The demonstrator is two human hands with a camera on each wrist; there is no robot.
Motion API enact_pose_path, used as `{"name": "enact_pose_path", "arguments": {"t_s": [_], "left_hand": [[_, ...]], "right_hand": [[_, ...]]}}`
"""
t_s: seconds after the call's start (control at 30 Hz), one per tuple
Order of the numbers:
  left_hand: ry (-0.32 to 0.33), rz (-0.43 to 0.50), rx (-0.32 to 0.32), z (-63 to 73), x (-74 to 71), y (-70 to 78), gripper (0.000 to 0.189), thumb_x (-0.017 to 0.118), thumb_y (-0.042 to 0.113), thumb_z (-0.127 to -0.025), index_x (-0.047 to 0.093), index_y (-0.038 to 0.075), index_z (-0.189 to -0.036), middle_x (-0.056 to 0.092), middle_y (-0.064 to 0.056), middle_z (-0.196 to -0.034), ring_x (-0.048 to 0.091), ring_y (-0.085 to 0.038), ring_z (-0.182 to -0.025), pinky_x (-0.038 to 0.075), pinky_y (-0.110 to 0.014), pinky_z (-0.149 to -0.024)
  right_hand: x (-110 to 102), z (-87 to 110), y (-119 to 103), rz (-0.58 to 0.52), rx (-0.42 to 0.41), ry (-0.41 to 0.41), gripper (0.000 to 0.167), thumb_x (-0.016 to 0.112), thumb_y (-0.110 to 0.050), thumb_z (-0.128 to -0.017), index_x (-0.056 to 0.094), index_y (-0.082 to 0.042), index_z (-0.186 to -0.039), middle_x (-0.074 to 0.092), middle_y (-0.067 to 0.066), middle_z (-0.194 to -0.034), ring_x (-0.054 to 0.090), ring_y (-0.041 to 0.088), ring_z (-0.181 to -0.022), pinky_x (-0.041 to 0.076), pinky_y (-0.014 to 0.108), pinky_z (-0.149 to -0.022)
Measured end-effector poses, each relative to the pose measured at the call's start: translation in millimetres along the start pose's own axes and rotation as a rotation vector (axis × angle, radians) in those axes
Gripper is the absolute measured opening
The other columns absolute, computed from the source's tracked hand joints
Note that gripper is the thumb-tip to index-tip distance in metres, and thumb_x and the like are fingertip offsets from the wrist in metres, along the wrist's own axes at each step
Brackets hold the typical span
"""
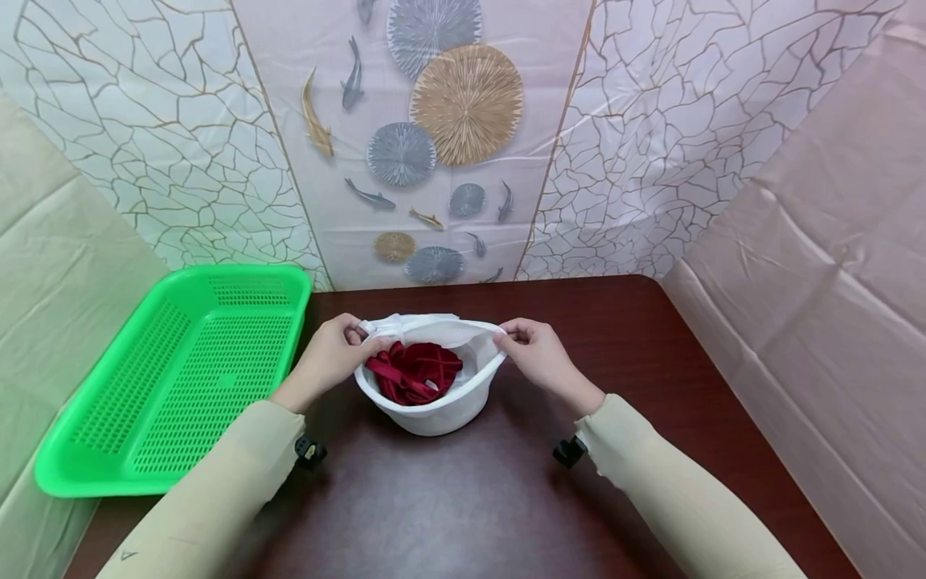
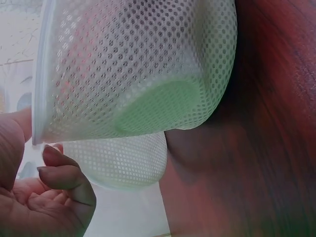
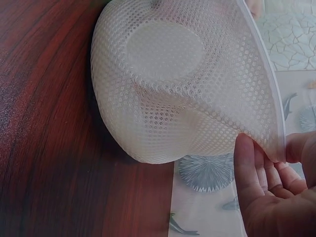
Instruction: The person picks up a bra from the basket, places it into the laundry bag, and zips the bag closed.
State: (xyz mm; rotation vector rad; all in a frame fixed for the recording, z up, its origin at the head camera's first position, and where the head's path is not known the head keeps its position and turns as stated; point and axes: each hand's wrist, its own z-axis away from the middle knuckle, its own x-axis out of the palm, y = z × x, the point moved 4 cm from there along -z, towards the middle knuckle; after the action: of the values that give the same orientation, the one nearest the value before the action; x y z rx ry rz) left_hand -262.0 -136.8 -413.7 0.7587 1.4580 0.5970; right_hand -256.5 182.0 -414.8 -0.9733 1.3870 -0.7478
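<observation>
A white mesh laundry bag (image 1: pixel 441 418) with a zipped rim stands on the table, its mouth spread wide. Inside it lies a crumpled dark red garment (image 1: pixel 415 374) with thin straps. My left hand (image 1: pixel 331 354) pinches the rim on the left, thumb toward the inside. On the right, my right hand (image 1: pixel 542 358) grips the opposite edge and draws it to a point. From the right wrist, the mesh bag (image 3: pixel 163 108) shows its side pulled taut toward thumb and fingers. In the left wrist view, red shows faintly through the mesh (image 2: pixel 89 49).
To the left stands a large green plastic basket (image 1: pixel 224 378) with perforated walls. The dark brown wooden table (image 1: pixel 463 498) runs back to a patterned cloth backdrop (image 1: pixel 434 201). Pale cloth walls (image 1: pixel 810 241) close in both sides.
</observation>
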Motion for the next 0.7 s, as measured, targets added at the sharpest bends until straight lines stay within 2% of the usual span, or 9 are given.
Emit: {"name": "enact_pose_path", "arguments": {"t_s": [0.1, 0.23, 0.33, 0.4, 0.57, 0.7], "left_hand": [[-0.006, 0.007, -0.028, 0.1, -2.9, -0.4, 0.046, 0.073, 0.048, -0.082, 0.056, 0.008, -0.096, 0.057, -0.009, -0.081, 0.053, -0.022, -0.069, 0.046, -0.032, -0.058], [0.043, 0.014, -0.061, -0.5, -7.8, 1.2, 0.056, 0.070, 0.057, -0.081, 0.056, 0.008, -0.102, 0.058, -0.010, -0.089, 0.055, -0.023, -0.076, 0.047, -0.034, -0.065], [0.073, 0.030, -0.073, -1.8, -9.7, 3.8, 0.064, 0.068, 0.063, -0.079, 0.057, 0.006, -0.106, 0.058, -0.010, -0.093, 0.055, -0.024, -0.082, 0.047, -0.036, -0.071], [0.079, 0.050, -0.081, -2.9, -9.9, 5.2, 0.067, 0.067, 0.064, -0.079, 0.057, 0.005, -0.108, 0.058, -0.010, -0.094, 0.055, -0.025, -0.084, 0.047, -0.036, -0.073], [0.087, 0.087, -0.110, -8.2, -9.6, 6.9, 0.070, 0.068, 0.065, -0.078, 0.057, 0.004, -0.111, 0.058, -0.011, -0.096, 0.055, -0.026, -0.085, 0.047, -0.036, -0.074], [0.094, 0.133, -0.126, -13.1, -9.3, 5.9, 0.069, 0.068, 0.064, -0.078, 0.056, 0.004, -0.111, 0.057, -0.012, -0.096, 0.054, -0.026, -0.084, 0.046, -0.036, -0.073]], "right_hand": [[0, 1.1, 0, -0.015, 0.005, -0.006, 0.015, 0.065, -0.017, -0.093, 0.068, -0.004, -0.100, 0.068, 0.007, -0.085, 0.062, 0.028, -0.076, 0.049, 0.024, -0.058], [-1, 1.7, 0, -0.020, 0.003, -0.009, 0.016, 0.065, -0.017, -0.093, 0.069, -0.003, -0.100, 0.069, 0.008, -0.086, 0.061, 0.018, -0.072, 0.052, 0.029, -0.061], [-1, 1.7, 0, -0.020, 0.001, -0.011, 0.016, 0.065, -0.016, -0.093, 0.069, -0.002, -0.100, 0.069, 0.009, -0.087, 0.062, 0.017, -0.072, 0.054, 0.036, -0.064], [-1, 1.7, 1, -0.026, 0.003, -0.014, 0.017, 0.065, -0.016, -0.093, 0.068, -0.002, -0.101, 0.069, 0.010, -0.087, 0.063, 0.021, -0.075, 0.055, 0.040, -0.067], [-1, 2.8, 2, -0.043, 0.016, -0.014, 0.016, 0.066, -0.017, -0.093, 0.069, -0.002, -0.100, 0.069, 0.009, -0.087, 0.064, 0.023, -0.076, 0.054, 0.032, -0.064], [-1, 3.8, 3, -0.053, 0.014, -0.015, 0.017, 0.065, -0.015, -0.093, 0.068, -0.001, -0.101, 0.069, 0.009, -0.088, 0.062, 0.017, -0.074, 0.053, 0.027, -0.062]]}}
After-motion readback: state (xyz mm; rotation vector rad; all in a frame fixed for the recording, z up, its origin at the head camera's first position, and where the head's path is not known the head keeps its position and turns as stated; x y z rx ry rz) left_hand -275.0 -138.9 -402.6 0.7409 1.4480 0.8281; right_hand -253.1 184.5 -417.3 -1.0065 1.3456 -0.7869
